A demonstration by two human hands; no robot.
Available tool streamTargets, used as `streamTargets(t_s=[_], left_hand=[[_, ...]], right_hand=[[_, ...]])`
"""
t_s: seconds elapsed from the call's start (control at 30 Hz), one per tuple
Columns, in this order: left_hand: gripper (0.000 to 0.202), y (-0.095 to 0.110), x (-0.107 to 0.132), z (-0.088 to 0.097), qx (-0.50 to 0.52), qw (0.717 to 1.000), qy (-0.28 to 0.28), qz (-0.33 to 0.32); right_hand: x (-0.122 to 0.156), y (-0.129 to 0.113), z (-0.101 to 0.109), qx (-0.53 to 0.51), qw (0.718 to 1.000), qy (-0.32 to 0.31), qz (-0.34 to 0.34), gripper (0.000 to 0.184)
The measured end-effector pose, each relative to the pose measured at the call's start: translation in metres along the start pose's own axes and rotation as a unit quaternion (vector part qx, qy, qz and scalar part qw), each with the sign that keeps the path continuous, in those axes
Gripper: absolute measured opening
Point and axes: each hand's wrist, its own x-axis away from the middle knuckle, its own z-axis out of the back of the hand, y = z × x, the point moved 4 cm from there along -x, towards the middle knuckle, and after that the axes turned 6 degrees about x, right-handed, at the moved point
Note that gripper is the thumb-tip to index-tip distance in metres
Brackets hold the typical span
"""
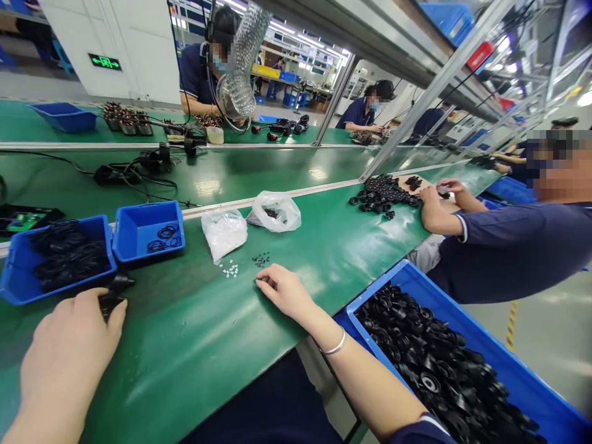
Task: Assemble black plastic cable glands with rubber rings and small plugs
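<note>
On the left, my left hand (71,348) is closed around a black plastic part (121,283) with a narrow tip, and my fingers cover much of it. My right hand (287,293) rests low over the green table (194,345) with thumb and forefinger drawn together. Whatever they may pinch is hidden or too small to see. Just beyond those fingertips lie several tiny black pieces (261,259). Left of them are several small white pieces (230,269). Behind stand a plastic bag of white pieces (224,234) and an open bag (285,213) with dark bits inside.
A blue bin of black parts (111,262) and a blue bin with black rings (148,213) stand at left. At right is a large blue crate (377,277) full of black parts. A co-worker (518,246) handles parts beside a black pile (386,192). Cables (139,169) lie behind.
</note>
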Motion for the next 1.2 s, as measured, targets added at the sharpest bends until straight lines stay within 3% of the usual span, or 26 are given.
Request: streamTargets(t_s=[0.1, 0.23, 0.33, 0.4, 0.47, 0.57, 0.73, 0.83, 0.97, 1.13, 1.2], left_hand=[[0.058, 0.013, 0.004, 0.009, -0.082, 0.997, -0.002, 0.017], [0.058, 0.022, 0.01, 0.016, -0.078, 0.994, -0.035, 0.063], [0.052, 0.031, 0.014, 0.019, -0.024, 0.998, -0.023, 0.059], [0.045, 0.036, 0.017, 0.013, 0.091, 0.994, -0.035, 0.045], [0.043, 0.043, 0.022, 0.001, 0.269, 0.958, -0.097, 0.036], [0.045, 0.061, 0.033, -0.019, 0.47, 0.854, -0.223, 0.023], [0.036, 0.087, 0.05, -0.03, 0.559, 0.748, -0.358, 0.003], [0.036, 0.089, 0.054, -0.032, 0.582, 0.712, -0.393, 0.013], [0.04, 0.082, 0.053, -0.032, 0.588, 0.705, -0.395, 0.044], [0.044, 0.079, 0.049, -0.028, 0.577, 0.729, -0.364, 0.052], [0.042, 0.081, 0.049, -0.027, 0.59, 0.72, -0.361, 0.061]], right_hand=[[-0.017, -0.012, -0.01, 0.027, 0.999, -0.01, 0.034, 0.006], [-0.033, -0.023, -0.026, 0.061, 0.996, -0.015, 0.064, 0.008], [-0.037, -0.027, -0.034, 0.069, 0.996, -0.01, 0.053, 0.01], [-0.037, -0.027, -0.037, 0.073, 0.997, -0.005, 0.039, 0.011], [-0.036, -0.028, -0.037, 0.073, 0.997, -0.002, 0.031, 0.011], [-0.033, -0.028, -0.035, 0.061, 0.998, -0.006, 0.033, 0.008], [-0.03, -0.027, -0.032, 0.023, 0.999, -0.027, 0.037, 0.003], [-0.03, -0.026, -0.032, 0.009, 0.999, -0.028, 0.029, 0.008], [-0.031, -0.028, -0.032, 0.004, 0.999, -0.02, 0.044, 0.007], [-0.031, -0.028, -0.031, 0.012, 0.998, -0.02, 0.061, 0.011], [-0.03, -0.027, -0.03, 0.011, 0.998, -0.021, 0.064, 0.011]])
